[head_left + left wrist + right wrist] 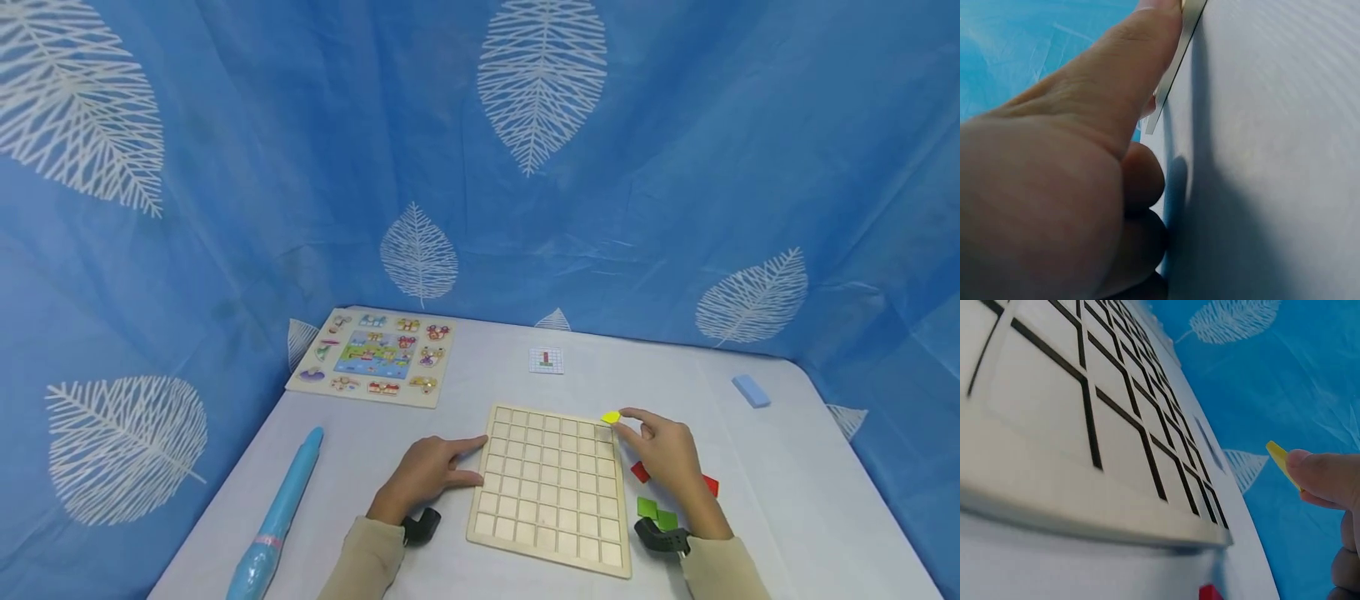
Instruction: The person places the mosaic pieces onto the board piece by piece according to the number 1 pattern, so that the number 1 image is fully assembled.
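Observation:
A pale wooden grid board [551, 487] lies on the table in front of me, its cells bare. My left hand [429, 477] rests flat beside the board's left edge [1175, 69], with the fingers straight and touching that edge. My right hand [663, 454] pinches a small yellow tile [611, 417] between thumb and forefinger, just above the board's far right corner. In the right wrist view the yellow tile [1282, 462] hangs a little over the grid board [1085, 425].
Red tiles [640, 472] and green tiles [656, 512] lie right of the board, partly under my right wrist. A small pattern card [546, 360] sits behind the board. A picture puzzle [375, 357] is at the far left, a blue tube [279, 517] at the left, a blue block [751, 390] at the right.

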Demonstrator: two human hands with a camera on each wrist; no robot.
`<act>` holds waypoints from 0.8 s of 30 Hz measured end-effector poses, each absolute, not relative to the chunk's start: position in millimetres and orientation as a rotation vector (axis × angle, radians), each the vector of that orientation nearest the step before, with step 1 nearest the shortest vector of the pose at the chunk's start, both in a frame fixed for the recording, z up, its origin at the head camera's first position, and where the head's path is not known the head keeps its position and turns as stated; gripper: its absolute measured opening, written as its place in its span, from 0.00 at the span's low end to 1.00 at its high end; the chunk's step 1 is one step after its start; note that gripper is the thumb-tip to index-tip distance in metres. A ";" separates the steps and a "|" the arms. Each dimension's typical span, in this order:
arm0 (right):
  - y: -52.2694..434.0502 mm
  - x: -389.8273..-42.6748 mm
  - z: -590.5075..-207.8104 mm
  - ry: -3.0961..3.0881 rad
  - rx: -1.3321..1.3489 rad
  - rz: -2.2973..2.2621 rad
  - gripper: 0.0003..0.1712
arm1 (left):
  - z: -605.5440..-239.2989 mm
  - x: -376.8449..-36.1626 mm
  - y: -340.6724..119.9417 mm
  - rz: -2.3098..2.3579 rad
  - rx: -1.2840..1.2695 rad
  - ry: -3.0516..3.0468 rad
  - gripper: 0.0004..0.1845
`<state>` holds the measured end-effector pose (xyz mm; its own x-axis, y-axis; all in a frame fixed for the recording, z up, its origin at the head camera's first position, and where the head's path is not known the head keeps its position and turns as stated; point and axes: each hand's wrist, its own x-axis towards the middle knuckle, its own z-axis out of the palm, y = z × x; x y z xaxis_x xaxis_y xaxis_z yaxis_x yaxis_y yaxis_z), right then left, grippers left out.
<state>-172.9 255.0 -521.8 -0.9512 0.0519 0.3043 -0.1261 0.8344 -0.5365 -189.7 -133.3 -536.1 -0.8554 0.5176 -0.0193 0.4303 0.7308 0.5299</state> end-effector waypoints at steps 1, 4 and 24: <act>252.7 -173.3 -522.1 -2.715 0.070 0.831 0.19 | -536.5 -189.3 -132.9 0.786 0.760 2.765 0.37; 246.3 -174.6 -523.2 -2.721 0.115 0.859 0.19 | -538.1 -187.8 -132.0 0.795 0.750 2.758 0.38; 200.4 -185.8 -530.3 -2.697 0.245 1.088 0.18 | -538.3 -192.2 -133.0 0.787 0.785 2.784 0.37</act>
